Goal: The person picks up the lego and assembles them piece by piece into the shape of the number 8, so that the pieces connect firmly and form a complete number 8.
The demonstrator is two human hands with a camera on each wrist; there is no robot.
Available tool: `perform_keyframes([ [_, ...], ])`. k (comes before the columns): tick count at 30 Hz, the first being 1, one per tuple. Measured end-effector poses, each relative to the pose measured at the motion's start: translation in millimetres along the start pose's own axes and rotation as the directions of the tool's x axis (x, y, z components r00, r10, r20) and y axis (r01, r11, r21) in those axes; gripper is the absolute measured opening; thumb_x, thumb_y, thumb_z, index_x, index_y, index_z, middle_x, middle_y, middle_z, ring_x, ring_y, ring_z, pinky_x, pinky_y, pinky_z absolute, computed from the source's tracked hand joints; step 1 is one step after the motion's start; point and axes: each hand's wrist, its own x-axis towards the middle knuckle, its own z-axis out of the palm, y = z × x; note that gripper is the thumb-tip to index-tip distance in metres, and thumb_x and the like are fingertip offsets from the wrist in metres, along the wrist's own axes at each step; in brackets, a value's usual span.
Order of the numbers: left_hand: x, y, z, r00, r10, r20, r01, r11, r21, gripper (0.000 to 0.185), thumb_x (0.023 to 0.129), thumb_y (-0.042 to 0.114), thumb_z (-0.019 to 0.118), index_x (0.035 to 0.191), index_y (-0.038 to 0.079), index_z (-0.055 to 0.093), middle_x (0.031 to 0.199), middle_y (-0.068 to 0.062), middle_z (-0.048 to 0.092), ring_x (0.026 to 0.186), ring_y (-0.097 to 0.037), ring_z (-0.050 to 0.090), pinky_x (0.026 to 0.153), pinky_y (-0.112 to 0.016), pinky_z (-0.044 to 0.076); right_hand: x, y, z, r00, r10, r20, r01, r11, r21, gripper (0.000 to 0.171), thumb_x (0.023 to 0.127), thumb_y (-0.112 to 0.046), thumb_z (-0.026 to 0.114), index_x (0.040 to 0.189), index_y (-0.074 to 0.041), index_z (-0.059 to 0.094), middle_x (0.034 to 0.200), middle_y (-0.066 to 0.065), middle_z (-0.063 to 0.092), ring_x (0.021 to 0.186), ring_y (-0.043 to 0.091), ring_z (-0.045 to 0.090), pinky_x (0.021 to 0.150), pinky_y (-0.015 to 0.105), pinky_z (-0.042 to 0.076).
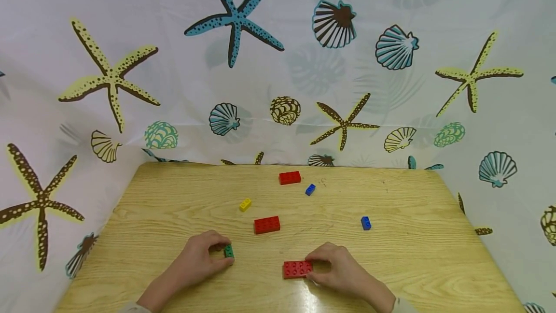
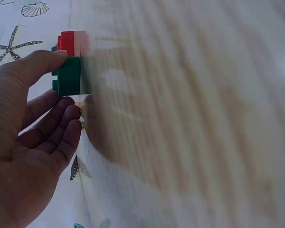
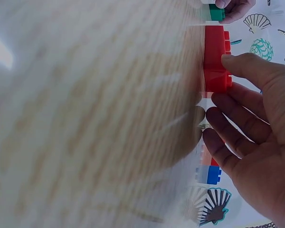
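On the near left of the table my left hand [image 1: 201, 259] pinches a small green toy brick [image 1: 229, 250] between thumb and fingers, studs up. In the left wrist view the thumb lies along the green brick [image 2: 69, 76]. To the right, my right hand [image 1: 340, 269] grips the right end of a long red brick [image 1: 297, 269] lying studs up on the table. The right wrist view shows the thumb on the near side of that red brick [image 3: 215, 59], other fingers loosely bent below. Another red brick [image 1: 267, 225] lies just beyond, between the hands.
Farther back on the wooden table [image 1: 173, 192] lie a yellow brick [image 1: 245, 205], a red brick [image 1: 289, 177] and a small blue brick [image 1: 310, 190]. A second blue brick [image 1: 366, 223] sits to the right. A sea-patterned curtain [image 1: 269, 76] borders the table's back and sides.
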Motion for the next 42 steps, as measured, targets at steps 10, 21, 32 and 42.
perform_keyframes([
  [10,1.0,2.5,3.5,0.999,0.044,-0.023,-0.044,0.999,-0.008,0.029,0.083,0.019,0.091,0.107,0.007,0.079,0.098,0.008,0.072,0.087,-0.008,0.067,0.076,-0.027,0.059,-1,0,-1,1.000,0.002,0.001,-0.002,1.000,0.006,0.027,0.093,-0.027,0.083,0.117,-0.015,0.079,0.111,-0.008,0.076,0.107,0.007,0.067,0.095,0.030,0.057],
  [21,5.6,10.0,10.7,0.997,0.068,-0.019,-0.069,0.997,-0.028,0.029,0.082,0.018,0.091,0.108,0.009,0.079,0.097,0.010,0.073,0.087,-0.008,0.067,0.076,-0.028,0.058,0,2,-1,0.999,-0.033,-0.011,0.033,0.999,-0.001,0.025,0.093,-0.026,0.082,0.116,-0.016,0.079,0.110,-0.007,0.077,0.105,0.010,0.068,0.093,0.029,0.057],
  [32,11.8,26.3,17.9,0.997,0.058,0.057,-0.053,0.995,-0.086,0.030,0.086,0.018,0.088,0.111,0.006,0.078,0.104,0.003,0.077,0.092,-0.011,0.071,0.080,-0.029,0.060,0,2,-2,1.000,-0.028,0.001,0.028,1.000,0.006,0.026,0.093,-0.029,0.083,0.116,-0.017,0.079,0.111,-0.007,0.077,0.105,0.012,0.068,0.093,0.029,0.056],
  [42,18.0,39.5,25.8,0.990,0.064,0.122,-0.048,0.990,-0.130,0.030,0.090,0.020,0.086,0.113,0.004,0.076,0.106,0.000,0.078,0.094,-0.012,0.073,0.083,-0.031,0.062,1,2,-1,1.000,-0.024,0.008,0.024,1.000,-0.016,0.026,0.094,-0.030,0.082,0.117,-0.019,0.079,0.112,-0.008,0.077,0.107,0.008,0.067,0.094,0.031,0.056],
])
